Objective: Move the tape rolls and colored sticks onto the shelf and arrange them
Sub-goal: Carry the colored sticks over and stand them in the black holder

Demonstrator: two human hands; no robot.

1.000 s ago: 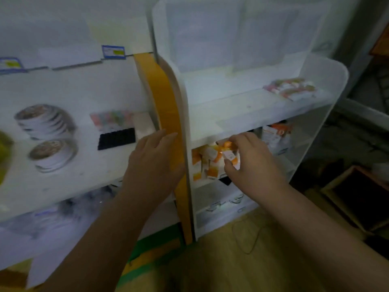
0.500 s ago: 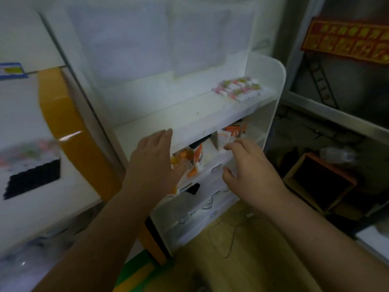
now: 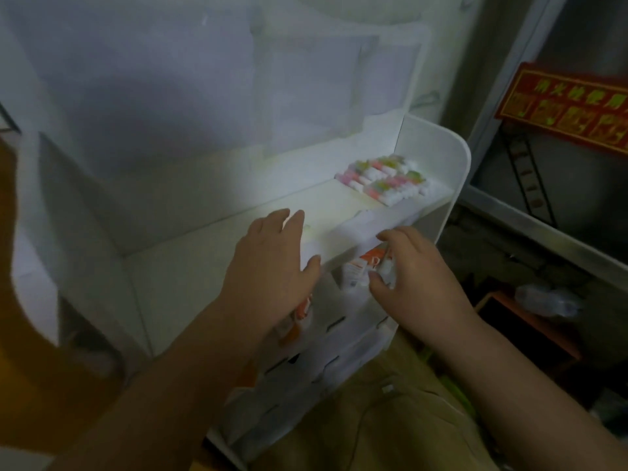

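The person's left hand (image 3: 272, 266) lies flat and wide with straight fingers over the front edge of the white plastic shelf unit (image 3: 438, 154), holding nothing, while the right hand (image 3: 418, 277) just beside it curls its fingers and thumb around a small white-and-orange packet (image 3: 363, 266) on the tier just under the top board. The cluster of pastel pink, green and white colored sticks (image 3: 384, 180) lies at the far right end of the top board, well apart from both hands. A red sign with yellow characters (image 3: 564, 110) hangs on the dim wall to the right, and an orange-rimmed box (image 3: 530, 321) sits on the floor below it.
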